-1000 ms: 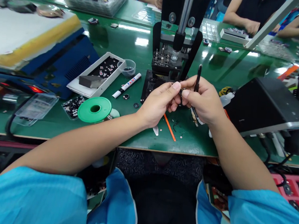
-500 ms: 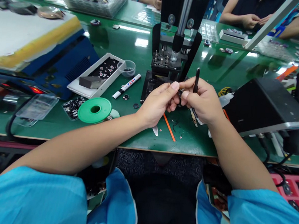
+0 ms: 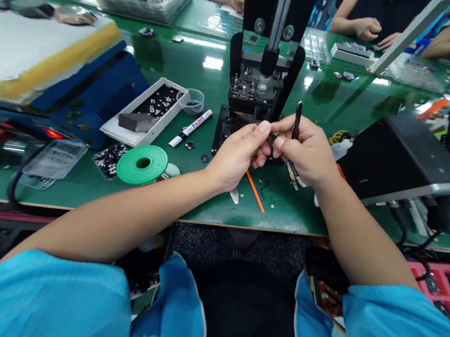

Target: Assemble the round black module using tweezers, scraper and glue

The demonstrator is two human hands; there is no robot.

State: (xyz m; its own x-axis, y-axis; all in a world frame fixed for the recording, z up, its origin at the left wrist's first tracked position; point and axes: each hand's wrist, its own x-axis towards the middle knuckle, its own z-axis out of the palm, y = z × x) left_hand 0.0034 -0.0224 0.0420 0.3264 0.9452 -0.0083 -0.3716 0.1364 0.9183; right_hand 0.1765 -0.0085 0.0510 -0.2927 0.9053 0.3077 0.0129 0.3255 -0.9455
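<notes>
My left hand [image 3: 237, 156] is closed, its thumb and fingers pinching a small dark part [image 3: 271, 138] mostly hidden by the fingertips. Against the same part press the fingertips of my right hand [image 3: 306, 151]. A pair of black tweezers [image 3: 298, 114] sticks up out of my right hand, held in its grip with the lower end reaching below the palm. Both hands meet in front of the black press [image 3: 254, 88]. Under them on the green bench lie an orange stick [image 3: 255, 190] and a pale pointed blade-like piece [image 3: 234, 195].
To the left are a paint marker [image 3: 191, 128], a green spool [image 3: 142, 164], a white tray [image 3: 161, 128] of small parts and a clear cup [image 3: 191, 101]. A black box-shaped device [image 3: 405, 156] stands at right. Other people's hands [image 3: 368, 29] work across the bench.
My hands stay almost in place, with the tweezers shifted very slightly right. Across the bench, a person's two hands have moved apart.
</notes>
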